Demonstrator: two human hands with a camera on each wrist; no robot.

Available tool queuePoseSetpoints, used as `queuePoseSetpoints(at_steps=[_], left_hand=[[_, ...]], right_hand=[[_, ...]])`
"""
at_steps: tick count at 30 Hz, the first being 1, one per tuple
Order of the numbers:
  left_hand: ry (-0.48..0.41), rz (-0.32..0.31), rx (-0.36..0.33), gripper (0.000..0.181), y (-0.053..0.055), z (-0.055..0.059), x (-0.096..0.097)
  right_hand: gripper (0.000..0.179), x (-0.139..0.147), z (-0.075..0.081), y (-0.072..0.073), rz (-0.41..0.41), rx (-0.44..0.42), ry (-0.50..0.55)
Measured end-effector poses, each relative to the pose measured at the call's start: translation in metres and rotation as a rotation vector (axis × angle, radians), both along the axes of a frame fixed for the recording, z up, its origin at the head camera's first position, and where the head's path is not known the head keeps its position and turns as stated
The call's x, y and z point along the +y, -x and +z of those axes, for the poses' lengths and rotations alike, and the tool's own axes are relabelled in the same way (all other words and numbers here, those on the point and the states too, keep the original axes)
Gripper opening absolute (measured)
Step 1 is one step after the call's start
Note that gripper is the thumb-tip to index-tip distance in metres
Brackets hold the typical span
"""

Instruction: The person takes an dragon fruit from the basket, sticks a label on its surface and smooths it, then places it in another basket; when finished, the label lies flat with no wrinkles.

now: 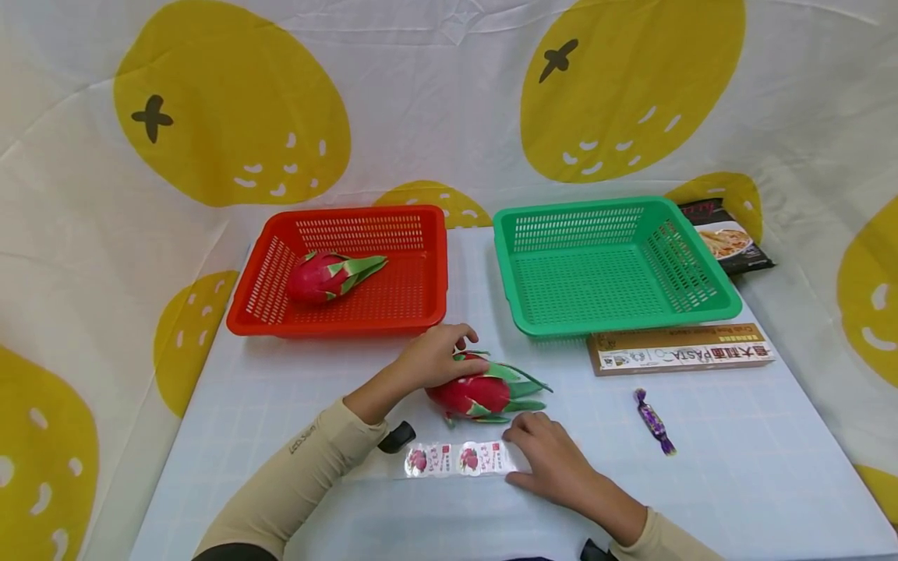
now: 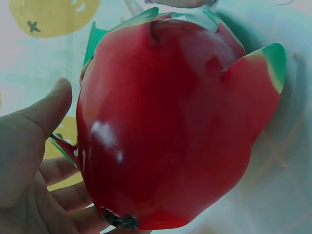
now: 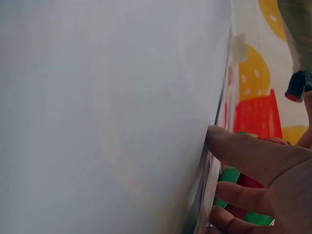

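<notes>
A red dragon fruit (image 1: pixel 468 393) with green-tipped scales lies on the table, its leafy end pointing right. My left hand (image 1: pixel 442 357) holds it from the far left side; in the left wrist view the fruit (image 2: pixel 170 122) fills most of the picture, with fingers (image 2: pixel 70 195) curled along its side. Nearer the front edge is a clear strip of labels (image 1: pixel 456 460), printed with dragon fruit pictures. My right hand (image 1: pixel 550 460) pinches the strip's right end between thumb and fingers. The right wrist view shows the thumb (image 3: pixel 243 148) against the strip's edge.
A red basket (image 1: pixel 337 326) at the back left contains another dragon fruit (image 1: pixel 319 279). Beside it stands a green basket (image 1: pixel 624 326). To the right are a pasta box (image 1: pixel 684 351), a purple-wrapped candy (image 1: pixel 654 422) and a black food packet (image 1: pixel 730 238) behind the green basket.
</notes>
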State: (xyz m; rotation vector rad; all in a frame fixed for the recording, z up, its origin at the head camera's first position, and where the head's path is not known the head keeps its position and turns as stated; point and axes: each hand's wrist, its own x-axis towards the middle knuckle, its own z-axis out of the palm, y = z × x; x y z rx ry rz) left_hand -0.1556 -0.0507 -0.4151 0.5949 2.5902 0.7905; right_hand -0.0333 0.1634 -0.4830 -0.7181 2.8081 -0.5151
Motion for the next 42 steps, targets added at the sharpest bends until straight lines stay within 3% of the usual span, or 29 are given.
queuePoseSetpoints(at_steps=[9,15,20,22,24,26,28,31,33,36,38,40,42], left_hand=[[0.027,-0.041,-0.009,0.054,-0.003,0.002,-0.001],[0.022,-0.028,-0.007,0.055,-0.010,0.005,-0.005],[-0.015,0.072,0.112,0.047,-0.036,0.029,-0.018],[-0.029,0.042,0.109,0.038,-0.051,0.040,-0.027],[-0.012,-0.042,0.015,0.034,-0.065,0.043,-0.035],[0.067,-0.138,-0.098,0.036,-0.079,0.036,-0.041],[0.189,-0.192,-0.178,0.044,-0.091,0.022,-0.043],[0.350,-0.188,-0.145,0.056,-0.104,-0.007,-0.042],[0.384,-0.157,-0.082,0.054,-0.109,-0.022,-0.041],[0.326,-0.129,0.009,0.038,-0.110,-0.034,-0.041],[0.233,-0.123,0.013,0.025,-0.107,-0.035,-0.043],[0.099,-0.128,-0.054,0.014,-0.103,-0.035,-0.047],[-0.040,-0.135,-0.191,0.009,-0.098,-0.034,-0.050]], right_hand=[[0.048,0.001,0.000,-0.003,0.011,0.052,0.065],[0.047,0.002,0.001,-0.004,0.022,0.029,0.124],[0.048,0.002,0.002,-0.005,0.042,0.001,0.167],[0.048,0.002,0.002,-0.005,0.052,-0.003,0.181],[0.048,0.002,0.003,-0.004,0.062,-0.003,0.191],[0.047,0.002,0.004,-0.004,0.071,-0.003,0.203],[0.047,0.002,0.005,-0.005,0.078,0.002,0.207],[0.047,0.002,0.006,-0.005,0.085,0.008,0.211],[0.047,0.002,0.006,-0.005,0.091,0.012,0.214],[0.047,0.002,0.005,-0.005,0.099,0.014,0.220],[0.046,0.003,0.005,-0.005,0.106,0.015,0.221],[0.047,0.003,0.005,-0.005,0.116,0.021,0.216],[0.048,0.004,0.005,-0.004,0.131,0.054,0.208]])
